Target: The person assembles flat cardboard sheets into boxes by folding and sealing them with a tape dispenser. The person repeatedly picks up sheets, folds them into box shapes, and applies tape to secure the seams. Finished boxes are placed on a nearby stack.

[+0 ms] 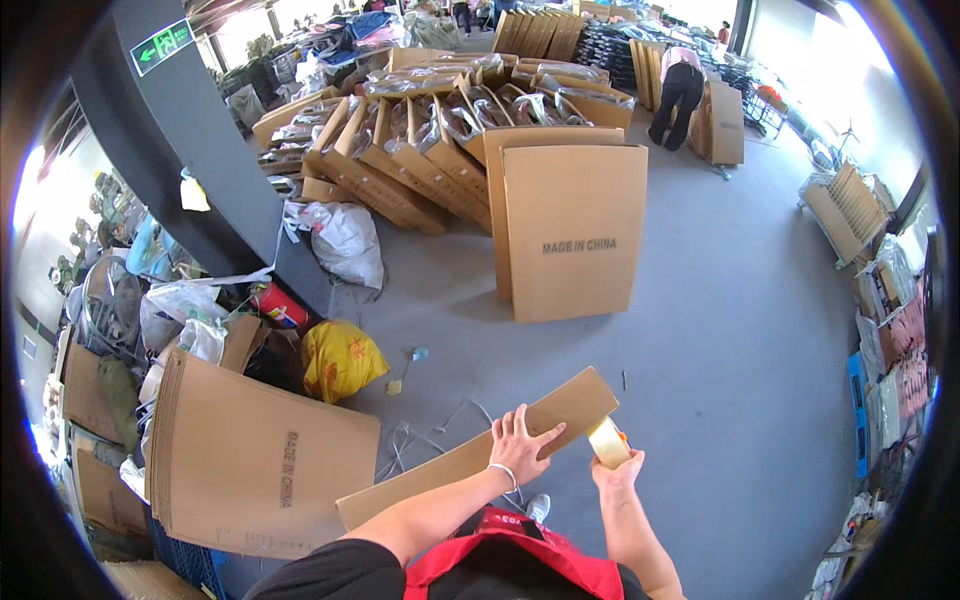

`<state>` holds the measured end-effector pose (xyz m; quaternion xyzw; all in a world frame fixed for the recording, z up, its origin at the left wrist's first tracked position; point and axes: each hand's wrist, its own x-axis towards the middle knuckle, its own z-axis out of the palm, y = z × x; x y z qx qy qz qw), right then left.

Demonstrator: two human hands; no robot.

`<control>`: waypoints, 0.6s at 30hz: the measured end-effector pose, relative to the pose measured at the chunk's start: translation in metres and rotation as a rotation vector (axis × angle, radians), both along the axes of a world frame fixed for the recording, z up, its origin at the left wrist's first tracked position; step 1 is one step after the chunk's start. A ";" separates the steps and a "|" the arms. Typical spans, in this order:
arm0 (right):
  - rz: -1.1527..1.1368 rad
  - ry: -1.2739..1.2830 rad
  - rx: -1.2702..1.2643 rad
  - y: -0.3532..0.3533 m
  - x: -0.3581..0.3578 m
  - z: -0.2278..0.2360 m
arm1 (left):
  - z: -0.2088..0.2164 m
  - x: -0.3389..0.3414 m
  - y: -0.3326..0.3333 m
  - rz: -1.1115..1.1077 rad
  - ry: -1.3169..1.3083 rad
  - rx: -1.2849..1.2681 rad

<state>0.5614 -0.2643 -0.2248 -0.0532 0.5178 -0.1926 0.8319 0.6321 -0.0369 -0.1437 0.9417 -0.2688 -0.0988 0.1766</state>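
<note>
Left hand [522, 447] lies spread flat on the folded carton [470, 455]; right hand [617, 470] grips a tape roll [608, 441].

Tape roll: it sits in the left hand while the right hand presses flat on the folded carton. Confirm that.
Not quite: the hands are swapped. In the head view the right hand holds the tape roll, and the left hand presses flat on the folded carton.

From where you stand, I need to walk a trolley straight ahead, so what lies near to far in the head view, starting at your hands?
Left hand flat on a long cardboard piece, right hand holding a tape roll → bare grey floor → upright flattened cartons → rows of open filled boxes → a person bending over.
</note>
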 end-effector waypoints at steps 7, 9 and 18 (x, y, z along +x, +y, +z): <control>0.199 -0.022 -0.084 0.009 0.003 0.050 | -0.057 0.042 -0.039 -0.224 -0.023 -0.367; 0.286 0.032 -0.132 0.003 -0.001 0.070 | -0.045 0.054 -0.067 -0.201 -0.085 -0.323; 0.785 0.081 -1.071 0.019 -0.048 0.131 | -0.047 0.087 -0.060 -0.105 0.602 -0.981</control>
